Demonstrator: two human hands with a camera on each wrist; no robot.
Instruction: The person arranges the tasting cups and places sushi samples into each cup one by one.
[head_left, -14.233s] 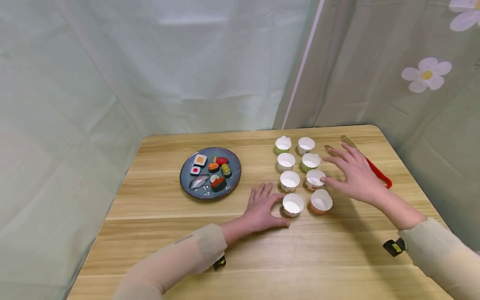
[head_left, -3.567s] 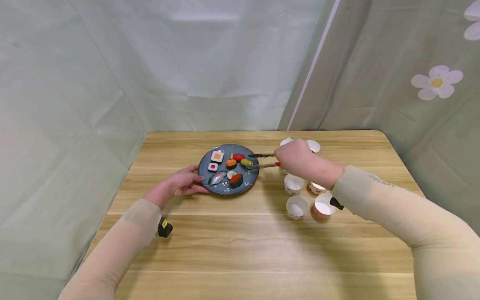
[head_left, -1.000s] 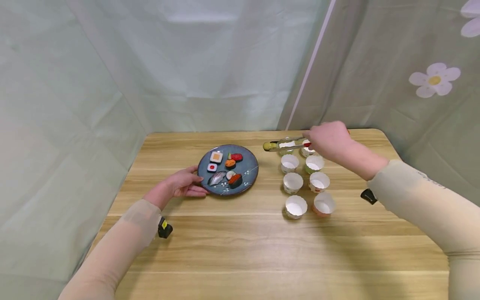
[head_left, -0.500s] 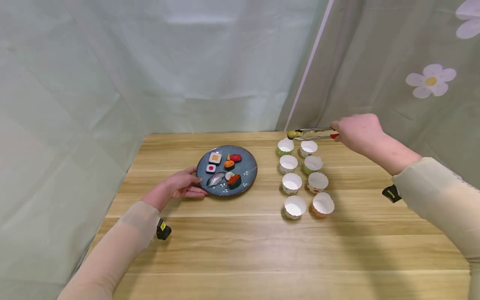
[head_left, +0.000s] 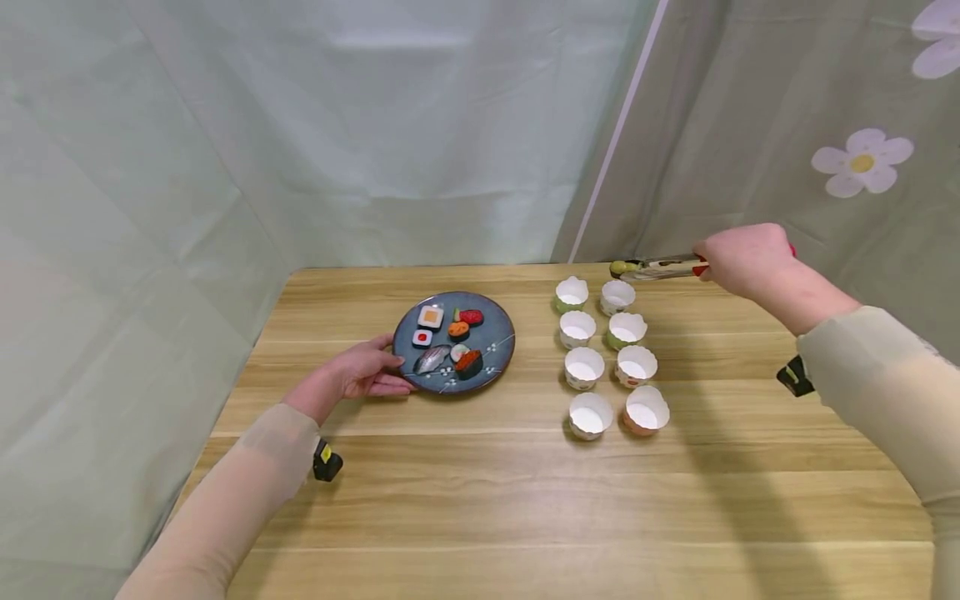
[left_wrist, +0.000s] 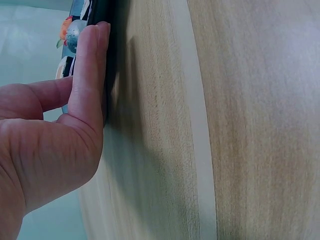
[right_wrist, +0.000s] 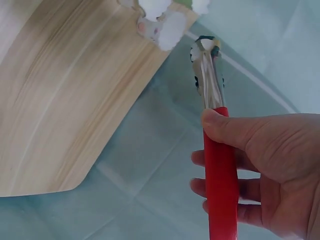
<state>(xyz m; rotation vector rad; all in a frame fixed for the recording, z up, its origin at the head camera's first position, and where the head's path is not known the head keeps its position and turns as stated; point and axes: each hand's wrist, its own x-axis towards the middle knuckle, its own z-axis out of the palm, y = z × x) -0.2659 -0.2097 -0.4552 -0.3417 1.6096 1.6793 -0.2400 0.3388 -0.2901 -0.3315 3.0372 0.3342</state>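
Observation:
At the left, my left hand [head_left: 366, 368] pinches the rim of a round blue-grey plate [head_left: 497, 355], thumb over the edge and fingers beneath it. Several sushi pieces lie on the plate, among them a red roe one [head_left: 468, 363] and a silver fish one [head_left: 432, 359]. My right hand [head_left: 752, 260] grips metal tongs [head_left: 667, 268] by their red handle [right_wrist: 220, 170]. Between the tong tips is a yellow-topped sushi piece [head_left: 621, 268], held in the air just above and behind the back right paper cup [head_left: 617, 297].
Two columns of white-lined paper baking cups stand right of the plate, the front ones being a white cup [head_left: 589, 416] and an orange cup [head_left: 645, 411]. Beyond the table's back edge hangs a pale curtain [head_left: 420, 133].
The yellow-topped sushi left the plate in the tongs. Over the last second my right hand carried it rightward, past the back left cup to the back right one. The left hand stayed at the plate.

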